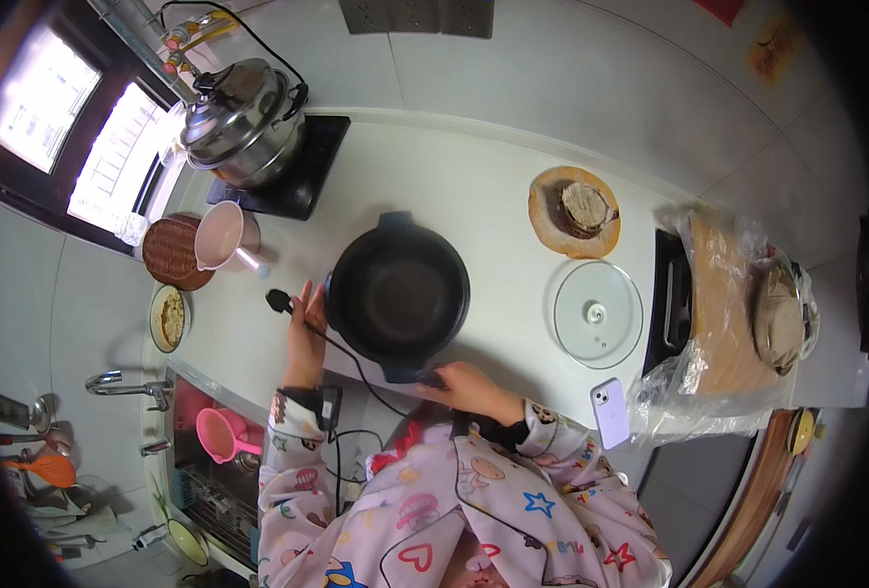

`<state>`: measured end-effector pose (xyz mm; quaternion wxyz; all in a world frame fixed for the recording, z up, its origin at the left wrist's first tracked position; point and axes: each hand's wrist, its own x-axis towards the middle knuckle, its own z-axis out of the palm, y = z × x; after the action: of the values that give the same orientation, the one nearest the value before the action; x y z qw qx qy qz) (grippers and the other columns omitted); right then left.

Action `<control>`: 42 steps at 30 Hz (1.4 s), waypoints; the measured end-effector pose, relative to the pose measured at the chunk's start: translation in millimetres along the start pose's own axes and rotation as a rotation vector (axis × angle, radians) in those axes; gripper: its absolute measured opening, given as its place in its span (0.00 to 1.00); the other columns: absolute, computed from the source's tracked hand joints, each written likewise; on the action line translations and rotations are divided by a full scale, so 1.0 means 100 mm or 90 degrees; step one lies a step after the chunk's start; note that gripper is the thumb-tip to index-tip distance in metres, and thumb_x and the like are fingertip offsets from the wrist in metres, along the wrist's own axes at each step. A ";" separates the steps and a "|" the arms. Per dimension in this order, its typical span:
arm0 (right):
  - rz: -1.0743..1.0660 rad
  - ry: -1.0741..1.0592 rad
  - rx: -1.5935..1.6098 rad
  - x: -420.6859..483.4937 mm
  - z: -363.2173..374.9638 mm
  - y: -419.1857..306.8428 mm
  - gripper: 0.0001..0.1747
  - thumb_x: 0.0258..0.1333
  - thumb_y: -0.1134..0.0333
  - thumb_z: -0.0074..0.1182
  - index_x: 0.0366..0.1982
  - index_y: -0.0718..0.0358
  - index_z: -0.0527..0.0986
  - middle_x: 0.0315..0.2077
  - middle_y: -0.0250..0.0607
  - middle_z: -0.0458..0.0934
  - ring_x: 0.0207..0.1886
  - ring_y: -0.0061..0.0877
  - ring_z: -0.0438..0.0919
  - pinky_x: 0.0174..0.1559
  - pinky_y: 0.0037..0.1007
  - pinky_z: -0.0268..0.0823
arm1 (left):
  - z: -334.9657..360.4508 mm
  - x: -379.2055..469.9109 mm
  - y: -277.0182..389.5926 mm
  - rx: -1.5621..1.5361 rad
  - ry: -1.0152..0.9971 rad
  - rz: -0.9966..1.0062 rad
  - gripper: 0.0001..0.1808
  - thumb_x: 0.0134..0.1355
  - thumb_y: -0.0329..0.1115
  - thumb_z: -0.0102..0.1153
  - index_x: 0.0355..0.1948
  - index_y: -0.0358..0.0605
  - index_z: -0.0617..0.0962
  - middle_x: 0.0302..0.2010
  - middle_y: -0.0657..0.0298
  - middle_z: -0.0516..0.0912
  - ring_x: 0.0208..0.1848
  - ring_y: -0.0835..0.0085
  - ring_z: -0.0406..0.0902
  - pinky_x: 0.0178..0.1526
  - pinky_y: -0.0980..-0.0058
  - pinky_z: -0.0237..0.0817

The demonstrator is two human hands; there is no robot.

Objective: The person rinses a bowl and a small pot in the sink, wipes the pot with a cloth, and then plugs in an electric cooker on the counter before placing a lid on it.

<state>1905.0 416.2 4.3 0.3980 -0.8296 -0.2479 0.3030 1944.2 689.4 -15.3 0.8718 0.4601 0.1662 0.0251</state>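
A dark round electric cooking pot [399, 292], uncovered and looking empty, stands on the white counter in front of me. My left hand [307, 331] is at its left side, with a black power cord plug [279, 300] held at the fingers; the cord runs down from it past the counter's front edge. At the pot's near side, my right hand [464, 387] has its fingers bent by the near handle [399, 371]; whether they grip it I cannot tell. A glass lid [598, 314] lies to the right, apart from the pot.
Behind left, a steel steamer pot [251, 140] sits on a black cooktop [320, 169]. A pink dipper [221, 235], woven mat [174, 252] and food bowl [170, 319] stand left, above the sink [185, 389]. Right are a purple phone [610, 413], a wooden board [545, 213] and a plastic-covered stove [671, 301].
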 end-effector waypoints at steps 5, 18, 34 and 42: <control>-0.187 0.092 0.049 0.13 0.47 0.07 0.24 0.51 0.51 0.43 0.39 0.65 0.68 0.28 0.49 0.73 0.29 0.39 0.72 0.34 0.34 0.63 | 0.15 0.25 0.17 0.069 -0.007 -0.016 0.30 0.60 0.51 0.34 0.56 0.39 0.57 0.55 0.55 0.63 0.56 0.69 0.60 0.58 0.75 0.49; -0.016 0.131 0.851 -0.67 -0.29 0.82 0.31 0.56 0.43 0.23 0.39 0.65 0.62 0.17 0.23 0.58 0.20 0.13 0.54 0.26 0.14 0.49 | 0.16 0.19 0.14 0.184 -0.034 -0.004 0.30 0.61 0.51 0.30 0.56 0.36 0.59 0.58 0.58 0.58 0.59 0.70 0.54 0.59 0.75 0.42; -0.006 0.473 0.483 -0.55 -0.31 0.78 0.12 0.44 0.69 0.56 0.34 0.67 0.74 0.24 0.30 0.74 0.23 0.13 0.66 0.26 0.19 0.58 | 0.09 0.19 0.17 0.265 -0.076 0.029 0.30 0.61 0.51 0.27 0.59 0.42 0.52 0.62 0.60 0.48 0.64 0.69 0.43 0.62 0.72 0.33; -0.010 0.497 -0.175 0.01 -0.28 1.10 0.14 0.41 0.58 0.53 0.29 0.58 0.75 0.26 0.35 0.72 0.22 0.32 0.72 0.24 0.29 0.64 | 0.15 0.26 0.06 0.205 -0.087 -0.011 0.30 0.62 0.50 0.29 0.59 0.40 0.52 0.61 0.60 0.52 0.61 0.68 0.50 0.61 0.72 0.40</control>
<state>1944.4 341.0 -71.2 0.3501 -0.9258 -0.1226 -0.0734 1974.3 686.0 -9.4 0.7962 0.5930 0.1123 -0.0411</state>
